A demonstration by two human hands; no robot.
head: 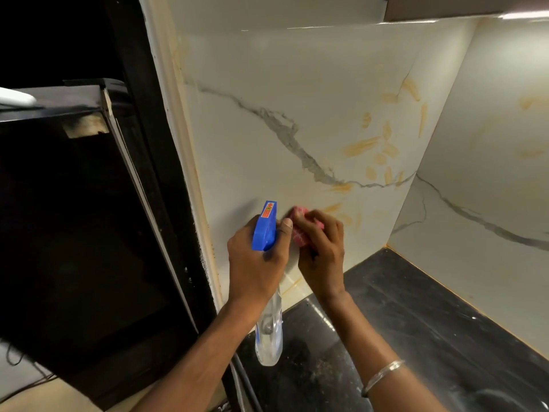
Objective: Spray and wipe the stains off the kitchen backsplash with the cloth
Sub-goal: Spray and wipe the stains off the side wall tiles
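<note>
The backsplash is white marble-look tile with grey veins. Yellow-orange stains smear its right half, and a few more stains sit low down beside my hands. My left hand grips a clear spray bottle by its neck, with the blue trigger head pointing at the wall. My right hand holds a bunched pink cloth and presses it against the lower tile, just right of the sprayer. My fingers cover most of the cloth.
A black countertop runs below the tiles into the corner. The side wall on the right also carries faint stains. A tall dark appliance stands close on the left. A cabinet underside hangs overhead.
</note>
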